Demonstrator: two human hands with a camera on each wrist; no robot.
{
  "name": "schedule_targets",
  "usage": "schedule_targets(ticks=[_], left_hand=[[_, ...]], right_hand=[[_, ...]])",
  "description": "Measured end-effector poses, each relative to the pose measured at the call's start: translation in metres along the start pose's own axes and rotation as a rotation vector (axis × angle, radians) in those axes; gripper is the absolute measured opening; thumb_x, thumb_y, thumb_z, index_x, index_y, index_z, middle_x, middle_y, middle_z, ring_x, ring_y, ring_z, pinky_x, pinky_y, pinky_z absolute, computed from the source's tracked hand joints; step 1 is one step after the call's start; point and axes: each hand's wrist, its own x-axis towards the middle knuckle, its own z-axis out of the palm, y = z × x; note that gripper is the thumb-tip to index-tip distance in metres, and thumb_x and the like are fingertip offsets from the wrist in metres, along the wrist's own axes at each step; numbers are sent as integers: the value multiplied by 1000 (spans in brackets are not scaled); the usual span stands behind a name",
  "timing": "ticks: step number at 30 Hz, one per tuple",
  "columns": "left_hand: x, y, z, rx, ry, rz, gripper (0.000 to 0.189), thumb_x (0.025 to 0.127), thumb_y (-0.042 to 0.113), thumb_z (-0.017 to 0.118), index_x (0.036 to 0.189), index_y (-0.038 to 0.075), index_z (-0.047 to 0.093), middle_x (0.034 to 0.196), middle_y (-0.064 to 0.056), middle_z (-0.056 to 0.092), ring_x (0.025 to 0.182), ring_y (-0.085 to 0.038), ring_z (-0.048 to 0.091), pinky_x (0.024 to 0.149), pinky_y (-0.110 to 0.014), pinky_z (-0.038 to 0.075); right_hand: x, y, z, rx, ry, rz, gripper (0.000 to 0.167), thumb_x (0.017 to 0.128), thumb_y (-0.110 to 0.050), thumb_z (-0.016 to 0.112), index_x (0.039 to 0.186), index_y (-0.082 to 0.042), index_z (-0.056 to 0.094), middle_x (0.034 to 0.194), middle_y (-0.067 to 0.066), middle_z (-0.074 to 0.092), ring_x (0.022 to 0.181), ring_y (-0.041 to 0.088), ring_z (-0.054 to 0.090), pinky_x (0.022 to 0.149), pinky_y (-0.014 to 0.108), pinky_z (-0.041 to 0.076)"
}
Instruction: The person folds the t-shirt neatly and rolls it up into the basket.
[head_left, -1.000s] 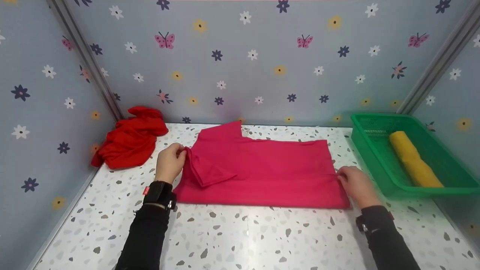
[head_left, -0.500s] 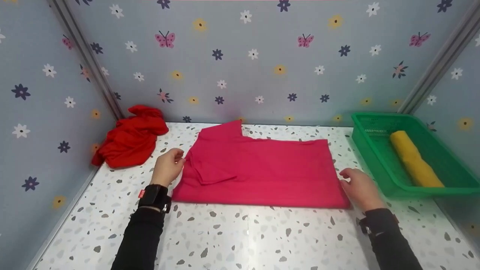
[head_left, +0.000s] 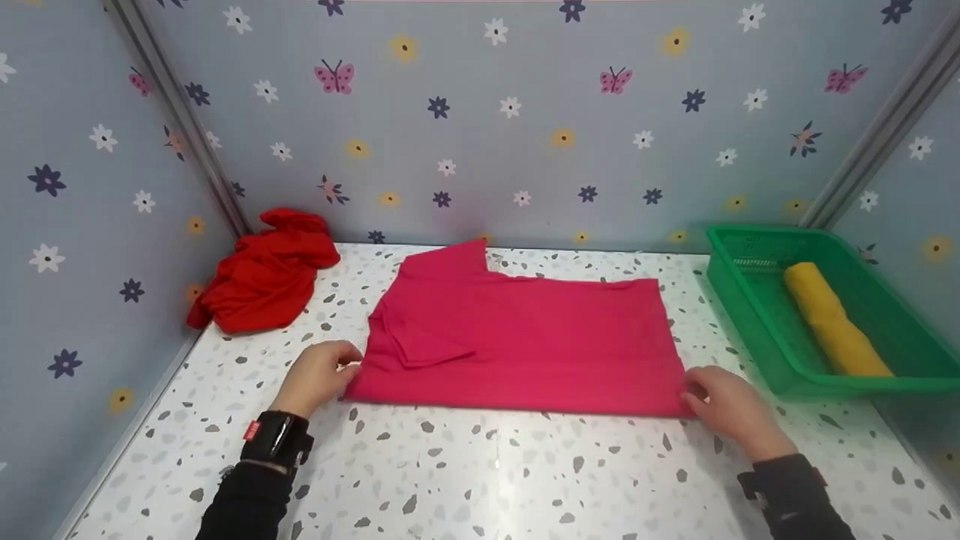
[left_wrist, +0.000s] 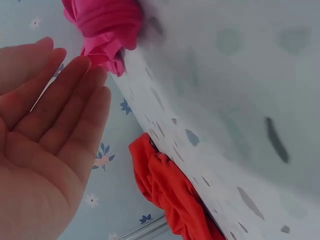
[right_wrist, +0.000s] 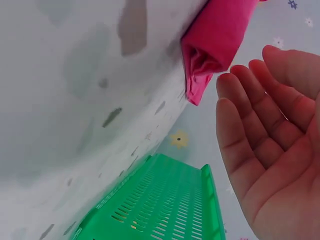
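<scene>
A pink T-shirt [head_left: 570, 322] lies on the speckled tabletop, its near side folded over lengthwise, with one sleeve turned back at the left and the other sticking out towards the back wall. By its front left corner is my left hand [head_left: 319, 375], fingers loosely bent. The left wrist view shows no cloth within that hand [left_wrist: 55, 130]. My right hand [head_left: 731, 409] is at the front right corner, fingers gently curved. From the right wrist, the folded end of the shirt [right_wrist: 215, 45] appears just beyond the fingertips, and the palm holds nothing.
A crumpled red cloth [head_left: 266, 277] lies at the back left against the wall. On the right stands a green basket [head_left: 750, 322] with a rolled yellow cloth [head_left: 832, 322] inside. Flower-patterned walls [head_left: 517, 97] enclose the back and both sides of the tabletop [head_left: 495, 480].
Both hands have let go of the T-shirt's ends and moved nearer to its front corners, the left one farther. The left sleeve now lies flatter.
</scene>
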Motion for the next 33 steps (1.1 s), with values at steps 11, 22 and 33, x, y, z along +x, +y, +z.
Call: schedule_targets(ticks=[11,22,33], left_hand=[[-22,7,10,46,-65,48,19,80,1,76,98,5,75,93,-4,70,93,-27,64,87,-47,49],[-26,15,26,297,-30,202,23,68,-10,70,69,12,65,65,2,58,65,-20,57,65,-39,48],[-22,17,25,337,-26,175,27,73,-8,67,60,14,58,58,3,51,59,-22,54,60,-39,46]], right_hand=[[-17,-4,9,-101,34,-146,16,79,-10,80,88,-14,68,82,-5,54,81,18,52,74,41,49],[-17,-10,20,-198,66,-208,20,76,-3,79,85,-14,65,83,-3,56,83,22,58,76,42,52],[-6,-10,16,-184,-8,-158,17,78,2,73,80,-13,66,76,-4,56,75,22,59,72,44,51]])
